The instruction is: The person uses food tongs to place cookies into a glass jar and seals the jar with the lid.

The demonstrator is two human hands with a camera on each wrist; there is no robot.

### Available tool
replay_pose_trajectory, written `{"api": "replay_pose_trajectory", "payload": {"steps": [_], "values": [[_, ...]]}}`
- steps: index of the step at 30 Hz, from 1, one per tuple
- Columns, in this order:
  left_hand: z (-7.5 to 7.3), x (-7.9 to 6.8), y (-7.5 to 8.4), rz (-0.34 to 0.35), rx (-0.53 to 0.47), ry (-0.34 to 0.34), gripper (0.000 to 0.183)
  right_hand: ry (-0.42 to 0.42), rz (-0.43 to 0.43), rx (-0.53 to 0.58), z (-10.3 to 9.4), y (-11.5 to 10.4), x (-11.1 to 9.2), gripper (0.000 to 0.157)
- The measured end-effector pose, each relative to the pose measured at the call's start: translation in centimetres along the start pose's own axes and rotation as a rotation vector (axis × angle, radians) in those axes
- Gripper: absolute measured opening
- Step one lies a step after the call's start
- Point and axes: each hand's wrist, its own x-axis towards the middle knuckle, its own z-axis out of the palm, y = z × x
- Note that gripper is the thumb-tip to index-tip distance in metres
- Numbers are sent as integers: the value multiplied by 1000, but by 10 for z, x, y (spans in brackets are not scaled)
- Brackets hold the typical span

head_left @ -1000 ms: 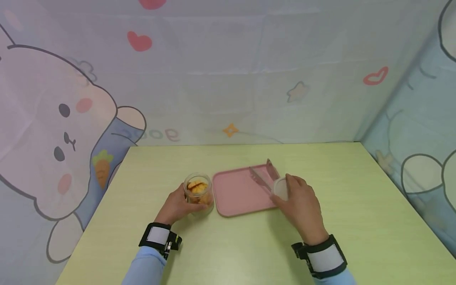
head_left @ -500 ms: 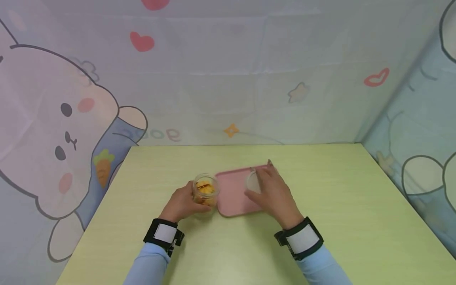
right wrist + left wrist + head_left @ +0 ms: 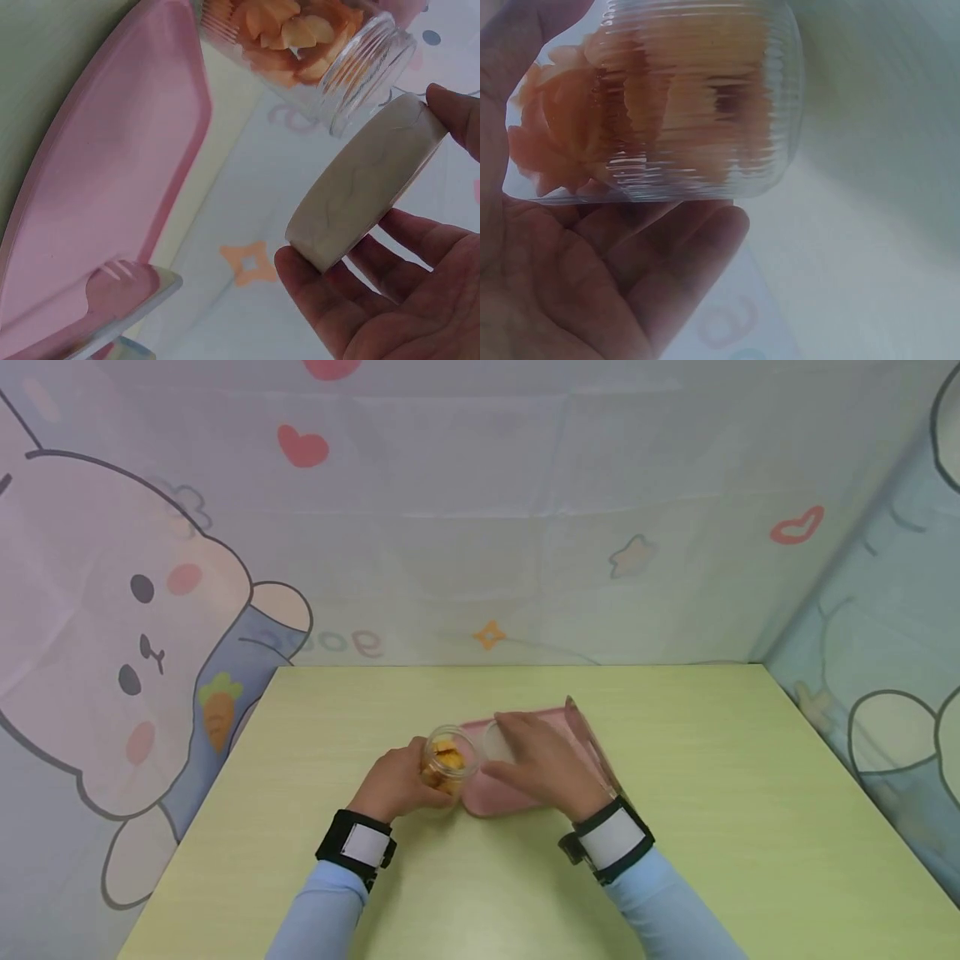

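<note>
A clear jar (image 3: pixel 454 748) of orange, scalloped-edged pieces (image 3: pixel 448 755) is held by my left hand (image 3: pixel 396 782), thumb on its near side. In the left wrist view the ribbed glass of the jar (image 3: pixel 697 105) fills the top, fingers along its side. My right hand (image 3: pixel 546 770) pinches a round white lid (image 3: pixel 495 742) by its edge. The right wrist view shows the lid (image 3: pixel 367 180) tilted close to the jar's uncovered, threaded mouth (image 3: pixel 371 71), a small gap between them. Behind both hands lies a pink tray (image 3: pixel 491 800), partly hidden by the right hand.
A shiny metal utensil (image 3: pixel 588 739) lies on the tray's right side, its far end over the rim. Fork tines (image 3: pixel 120 274) show there in the right wrist view. Under everything is a pale yellow-green table (image 3: pixel 337 710), with a printed cloth (image 3: pixel 525 568) hanging behind.
My right hand has carried the lid leftward across the tray to beside the jar. The left hand has shifted the jar a little right, and its mouth now leans toward the lid.
</note>
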Motion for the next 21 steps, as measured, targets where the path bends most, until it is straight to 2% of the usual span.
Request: {"api": "replay_pose_trajectory", "payload": {"steps": [3,6,12,21], "values": [[-1,0,2,-5,18,-10,68,-20,-28,23,2,-3,5,64],[-2,1,4,-9,37,-24,69,-30,-57,-4,3,-6,10,63],[-2,2,8,1,41,-23,72,-86,-12,-54,4,-15,15,68],[-1,1,11,31,64,-17,65,-155,20,93,11,-19,22,72]]}}
